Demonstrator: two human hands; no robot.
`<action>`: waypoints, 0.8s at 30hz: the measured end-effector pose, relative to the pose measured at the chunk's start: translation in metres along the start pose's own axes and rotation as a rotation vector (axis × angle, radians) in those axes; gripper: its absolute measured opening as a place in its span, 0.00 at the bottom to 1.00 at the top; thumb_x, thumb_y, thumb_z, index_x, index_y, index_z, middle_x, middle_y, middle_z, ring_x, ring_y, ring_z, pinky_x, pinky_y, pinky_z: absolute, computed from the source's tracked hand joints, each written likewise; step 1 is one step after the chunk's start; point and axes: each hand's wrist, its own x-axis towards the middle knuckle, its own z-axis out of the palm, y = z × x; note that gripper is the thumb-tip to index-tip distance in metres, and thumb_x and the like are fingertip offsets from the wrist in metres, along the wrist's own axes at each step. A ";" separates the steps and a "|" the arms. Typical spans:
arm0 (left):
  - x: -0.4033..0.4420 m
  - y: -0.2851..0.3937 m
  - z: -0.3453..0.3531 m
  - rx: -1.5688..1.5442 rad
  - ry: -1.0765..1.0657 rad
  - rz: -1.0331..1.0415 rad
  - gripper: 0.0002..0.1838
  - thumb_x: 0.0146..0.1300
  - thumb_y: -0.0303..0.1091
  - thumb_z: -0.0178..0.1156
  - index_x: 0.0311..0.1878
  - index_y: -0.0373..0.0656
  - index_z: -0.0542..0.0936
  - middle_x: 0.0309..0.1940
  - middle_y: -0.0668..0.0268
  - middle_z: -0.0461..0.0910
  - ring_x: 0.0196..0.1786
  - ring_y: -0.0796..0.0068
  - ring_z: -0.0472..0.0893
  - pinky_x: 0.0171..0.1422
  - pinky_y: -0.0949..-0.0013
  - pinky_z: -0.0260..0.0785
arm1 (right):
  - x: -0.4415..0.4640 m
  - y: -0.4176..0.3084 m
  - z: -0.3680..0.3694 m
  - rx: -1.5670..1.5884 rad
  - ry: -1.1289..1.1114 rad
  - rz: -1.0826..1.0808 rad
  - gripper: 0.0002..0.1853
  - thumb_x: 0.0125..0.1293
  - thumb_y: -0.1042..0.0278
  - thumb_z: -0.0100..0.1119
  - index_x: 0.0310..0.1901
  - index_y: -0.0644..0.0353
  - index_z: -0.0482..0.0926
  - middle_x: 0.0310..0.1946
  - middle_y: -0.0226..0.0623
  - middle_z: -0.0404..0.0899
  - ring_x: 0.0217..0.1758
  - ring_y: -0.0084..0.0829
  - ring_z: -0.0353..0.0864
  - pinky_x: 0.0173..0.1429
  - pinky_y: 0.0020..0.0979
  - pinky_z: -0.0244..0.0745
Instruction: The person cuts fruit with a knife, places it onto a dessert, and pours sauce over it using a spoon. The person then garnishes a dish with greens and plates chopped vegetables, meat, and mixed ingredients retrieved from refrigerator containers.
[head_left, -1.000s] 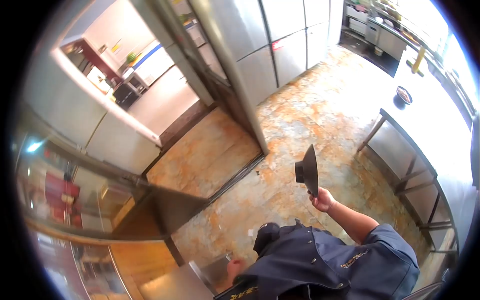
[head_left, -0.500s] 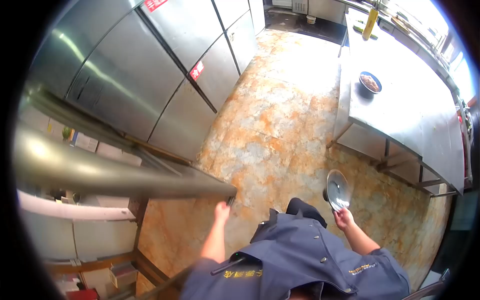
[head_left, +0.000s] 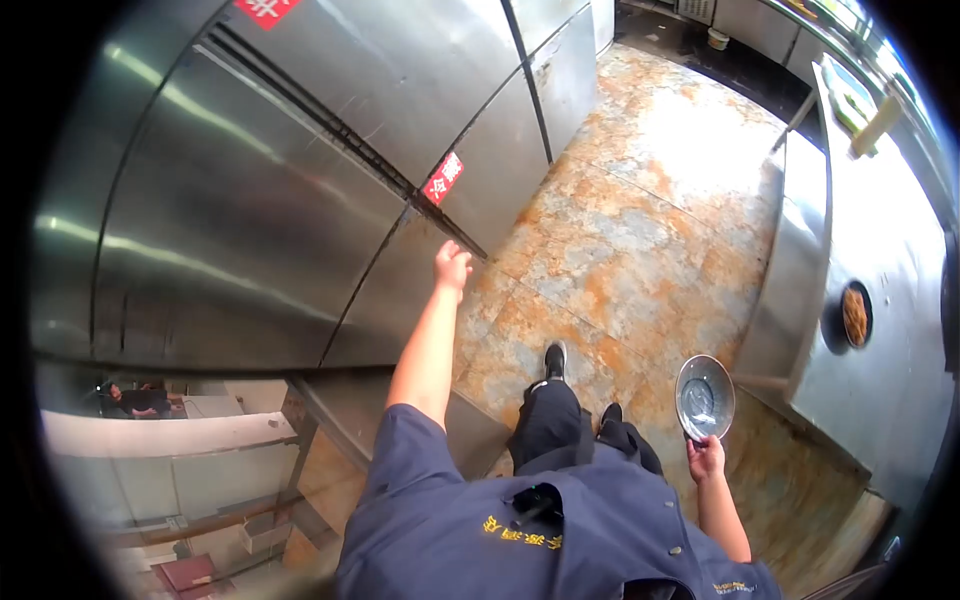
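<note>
My left hand (head_left: 453, 268) is stretched forward, its fingers loosely apart, in front of the steel refrigerator doors (head_left: 390, 290). It is near the dark gap at a lower door's edge; whether the fingertips touch the metal I cannot tell. Low on the right, my right hand (head_left: 706, 458) grips the near rim of a shallow, shiny grey bowl (head_left: 705, 398). The bowl is tilted so that its inside shows, with bright reflections and no food visible in it.
A steel worktable (head_left: 900, 230) on the right carries a dark bowl of brown food (head_left: 855, 316) and a yellowish bottle (head_left: 876, 128). Mottled tile floor (head_left: 620, 240) runs between table and refrigerators. A glass-like panel or shelf unit (head_left: 200, 480) is at lower left.
I have moved forward and the view has turned left. My left hand has left the metal bar's end and reached forward to the refrigerator doors. My right hand still holds the bowl.
</note>
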 end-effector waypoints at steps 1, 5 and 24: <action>0.044 0.006 -0.001 -0.023 0.043 -0.008 0.40 0.61 0.24 0.60 0.77 0.39 0.60 0.74 0.57 0.65 0.61 0.68 0.77 0.49 0.67 0.77 | -0.001 -0.005 0.037 0.001 -0.007 0.009 0.10 0.64 0.75 0.52 0.47 0.60 0.70 0.44 0.38 0.78 0.44 0.38 0.82 0.48 0.40 0.87; 0.222 -0.007 -0.008 -0.172 0.166 -0.018 0.29 0.60 0.23 0.60 0.67 0.41 0.70 0.66 0.62 0.73 0.57 0.68 0.78 0.51 0.65 0.75 | -0.016 -0.016 0.184 -0.212 -0.125 -0.101 0.18 0.66 0.72 0.50 0.57 0.56 0.72 0.52 0.39 0.80 0.53 0.38 0.83 0.51 0.42 0.84; 0.049 -0.043 0.216 0.548 -0.789 0.128 0.37 0.57 0.25 0.66 0.72 0.33 0.66 0.69 0.46 0.69 0.71 0.51 0.70 0.73 0.59 0.64 | 0.163 -0.081 0.650 -1.032 -0.551 -0.407 0.22 0.76 0.67 0.51 0.68 0.67 0.73 0.58 0.35 0.81 0.62 0.27 0.76 0.70 0.28 0.65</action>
